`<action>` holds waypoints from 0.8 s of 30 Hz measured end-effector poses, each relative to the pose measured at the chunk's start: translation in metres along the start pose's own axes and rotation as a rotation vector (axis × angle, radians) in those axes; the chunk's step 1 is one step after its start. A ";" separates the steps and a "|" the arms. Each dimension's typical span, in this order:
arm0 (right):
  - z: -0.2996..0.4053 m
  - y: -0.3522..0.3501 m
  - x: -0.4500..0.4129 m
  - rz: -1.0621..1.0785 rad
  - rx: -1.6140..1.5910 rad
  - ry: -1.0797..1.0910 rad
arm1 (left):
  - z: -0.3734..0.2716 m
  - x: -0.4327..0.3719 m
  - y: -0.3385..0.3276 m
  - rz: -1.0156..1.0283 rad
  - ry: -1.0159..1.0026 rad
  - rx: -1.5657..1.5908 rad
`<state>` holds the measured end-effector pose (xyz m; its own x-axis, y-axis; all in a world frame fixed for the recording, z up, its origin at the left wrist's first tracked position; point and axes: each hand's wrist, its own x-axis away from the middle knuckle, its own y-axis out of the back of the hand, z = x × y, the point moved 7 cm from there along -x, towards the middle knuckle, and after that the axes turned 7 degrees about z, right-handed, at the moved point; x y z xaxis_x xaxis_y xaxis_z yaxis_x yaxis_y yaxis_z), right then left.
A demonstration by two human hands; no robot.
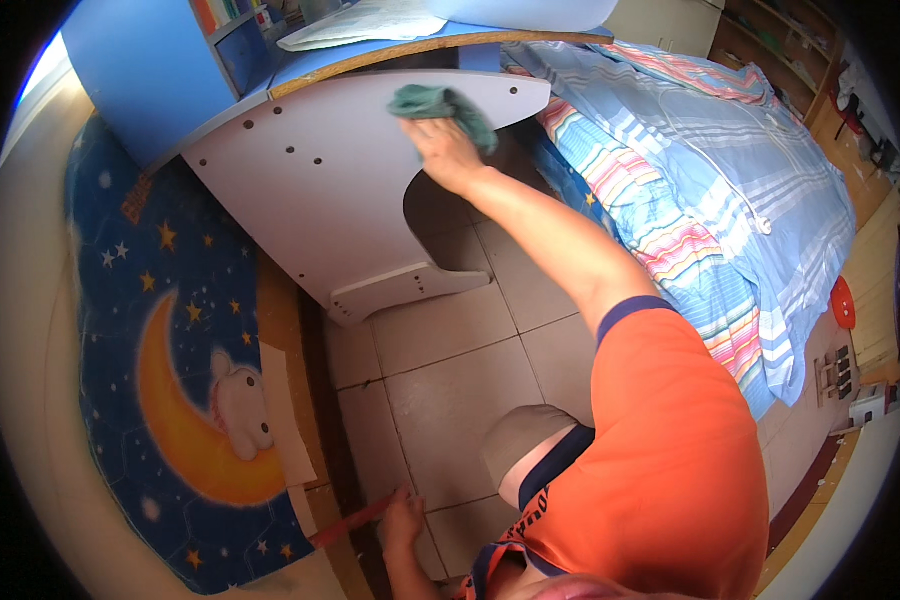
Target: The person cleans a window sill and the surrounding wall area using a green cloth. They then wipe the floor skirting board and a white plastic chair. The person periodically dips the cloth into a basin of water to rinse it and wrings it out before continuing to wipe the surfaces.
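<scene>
My right hand [450, 154] presses a green cloth [461, 112] against the white side panel [330, 202] of a blue-topped desk. The cloth is bunched above and beside the fingers, and it looks blurred. Several dark screw holes dot the panel, which has a curved cutout and a foot [412, 289] at its base. Low in the picture, my left hand [403, 519] is closed around the end of a red strip [354, 520]. The strip's other end reaches the blue wall covering [195, 420] with a moon and stars.
Papers [367, 22] and a pale blue container [525, 11] rest on the desktop [450, 36]. A bed with striped bedding [667, 202] stands at the right, a white cable [720, 172] lying across it. Below are floor tiles [457, 397]. A red object [842, 302] is at far right.
</scene>
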<state>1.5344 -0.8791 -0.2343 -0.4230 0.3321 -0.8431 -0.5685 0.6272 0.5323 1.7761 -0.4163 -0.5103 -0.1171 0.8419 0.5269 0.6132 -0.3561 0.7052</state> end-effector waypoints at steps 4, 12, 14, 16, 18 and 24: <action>-0.039 0.018 0.016 0.139 -0.288 -0.406 | 0.009 -0.003 -0.005 0.087 0.054 -0.014; -0.026 0.001 -0.002 0.204 -0.154 -0.246 | -0.014 0.008 0.001 0.055 -0.025 0.055; -0.026 0.015 0.005 0.163 -0.217 -0.302 | 0.005 0.010 -0.008 0.055 -0.001 0.024; -0.036 0.039 0.028 0.170 -0.012 -0.190 | 0.014 0.005 -0.013 0.089 0.052 -0.062; -0.032 0.048 0.030 0.078 0.092 0.003 | 0.011 0.007 -0.013 0.056 0.035 -0.022; -0.035 0.019 0.032 0.173 -0.138 -0.386 | 0.018 0.000 -0.013 0.106 0.065 -0.053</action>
<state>1.4855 -0.8811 -0.2482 -0.2408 0.6787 -0.6938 -0.6126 0.4482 0.6510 1.7822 -0.4038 -0.5281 -0.1051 0.7713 0.6278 0.5828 -0.4637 0.6673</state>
